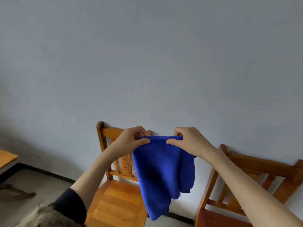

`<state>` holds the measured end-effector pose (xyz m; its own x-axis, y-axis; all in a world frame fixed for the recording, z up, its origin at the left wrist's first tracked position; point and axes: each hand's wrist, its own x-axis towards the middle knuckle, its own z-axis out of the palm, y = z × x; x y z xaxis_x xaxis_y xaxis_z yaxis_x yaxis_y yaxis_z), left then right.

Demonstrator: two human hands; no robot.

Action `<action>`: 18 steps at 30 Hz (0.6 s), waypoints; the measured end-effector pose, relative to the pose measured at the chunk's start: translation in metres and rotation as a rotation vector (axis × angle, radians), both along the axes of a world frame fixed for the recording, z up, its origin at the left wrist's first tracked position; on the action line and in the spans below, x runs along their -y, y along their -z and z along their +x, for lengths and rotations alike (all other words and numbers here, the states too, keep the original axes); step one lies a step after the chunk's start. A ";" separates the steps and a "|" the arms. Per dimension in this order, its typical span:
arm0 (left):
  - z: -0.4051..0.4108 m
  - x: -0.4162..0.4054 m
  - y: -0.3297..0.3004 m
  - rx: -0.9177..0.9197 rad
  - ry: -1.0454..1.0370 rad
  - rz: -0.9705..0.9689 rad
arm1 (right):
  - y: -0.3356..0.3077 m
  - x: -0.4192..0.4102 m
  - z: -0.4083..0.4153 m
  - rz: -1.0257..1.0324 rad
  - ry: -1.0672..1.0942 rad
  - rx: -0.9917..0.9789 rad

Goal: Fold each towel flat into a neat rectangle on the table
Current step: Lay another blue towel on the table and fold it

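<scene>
A blue towel (161, 174) hangs in the air in front of me, held up by its top edge. My left hand (131, 140) pinches the upper left part of that edge between thumb and curled fingers. My right hand (188, 140) pinches the upper right part the same way, a short gap apart. The cloth droops in loose folds, its lowest corner pointing down near the chair seat. No table with towels shows in the view.
Two wooden chairs stand against the pale wall: one (118, 194) behind the towel, another (246, 185) at the right. A wooden table corner (6, 158) pokes in at the left. Grey floor (41, 185) lies below, with a furry object (42, 217) at the bottom left.
</scene>
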<state>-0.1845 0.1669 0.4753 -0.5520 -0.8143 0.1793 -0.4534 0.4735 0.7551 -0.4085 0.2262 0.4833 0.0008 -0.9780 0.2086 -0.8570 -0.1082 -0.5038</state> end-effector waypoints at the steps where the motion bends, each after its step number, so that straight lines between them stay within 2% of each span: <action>1: 0.028 0.000 -0.001 0.025 -0.041 -0.024 | 0.000 0.007 0.024 -0.016 -0.013 -0.002; 7: 0.181 -0.008 0.008 0.188 -0.287 -0.093 | -0.001 0.042 0.163 -0.051 -0.232 0.044; 13: 0.327 -0.025 0.017 0.209 -0.644 -0.070 | 0.001 0.078 0.295 -0.077 -0.530 0.061; 18: 0.422 -0.033 0.026 0.315 -0.808 -0.118 | 0.008 0.116 0.397 -0.129 -0.672 0.074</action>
